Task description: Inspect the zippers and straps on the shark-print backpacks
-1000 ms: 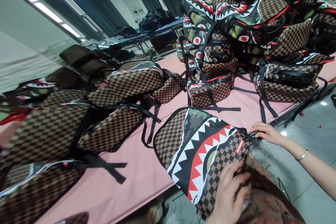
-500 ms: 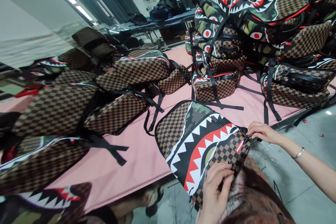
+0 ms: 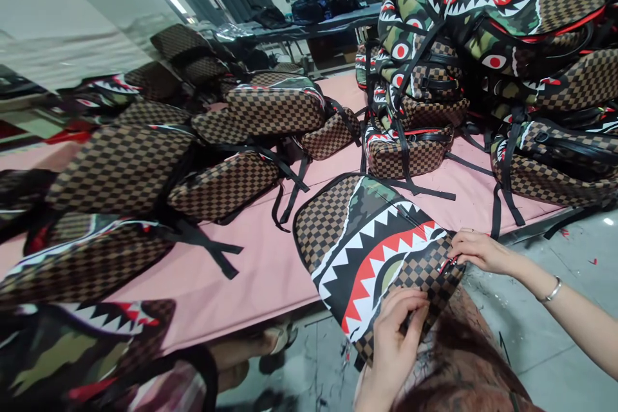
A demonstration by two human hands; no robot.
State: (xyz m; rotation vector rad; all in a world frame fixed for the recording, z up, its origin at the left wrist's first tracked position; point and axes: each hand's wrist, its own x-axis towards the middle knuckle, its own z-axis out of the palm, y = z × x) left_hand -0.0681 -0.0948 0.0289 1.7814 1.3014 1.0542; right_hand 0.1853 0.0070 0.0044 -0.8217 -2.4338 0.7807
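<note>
Holding position at the near edge of a pink table: one backpack, front face up, far end on the pink surface, near end projecting past the edge above patterned brown clothing. Face carries brown-and-black checks, a camouflage patch and a shark mouth with white teeth on red and black.

Right hand, silver bracelet at the wrist: at the backpack's right corner, thumb and fingers drawn together, pinching a small dark item close to a red mark on the checks. Type of item cannot be told; the fingers cover much of it.

Left hand: at the near side of the same backpack, fingers bent over the checked area, thumb close to the fingertips. Whether material is pinched between them cannot be told.

Surroundings: stacked backpacks stand beyond the work, black straps trailing onto the pink surface. More checked bags lie along the left side, some overlapping. Lower left, a camouflage bag shows white teeth; near it, another person's shoe below the table edge. Grey floor at right bears small scraps. Dark bags sit on a farther table.
</note>
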